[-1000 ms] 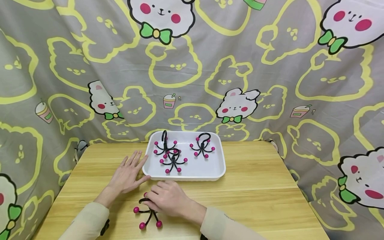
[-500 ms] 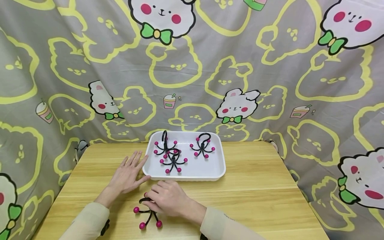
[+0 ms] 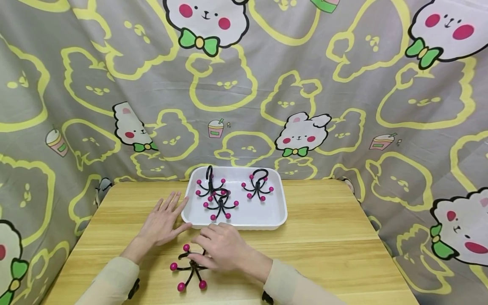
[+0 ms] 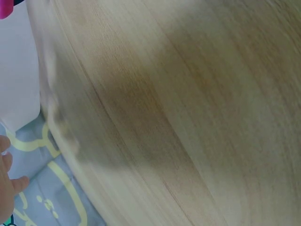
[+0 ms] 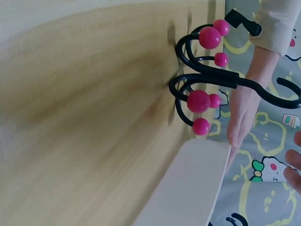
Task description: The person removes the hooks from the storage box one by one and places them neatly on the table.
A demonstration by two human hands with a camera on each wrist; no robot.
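A black multi-armed hanging hook with pink ball tips stands on the table, its curved top hook upward. Beside and partly over it in the head view is my right hand, thumb extended. From the right wrist, the upright hook shows whole, with a gap between its curved top and my fingertips. My left hand lies with fingers spread against the left side of a white tray, thumb at its near left corner. Inside the tray stand three similar hooks.
The tray sits toward the back of the wooden table. A grey patterned curtain hangs behind and along both sides. Two of the hooks in the tray stand close together on the left, their arms overlapping in view.
My right hand has let go of the hook's top and drawn slightly to the right. The hook stays in place. My left hand and the tray have not moved.
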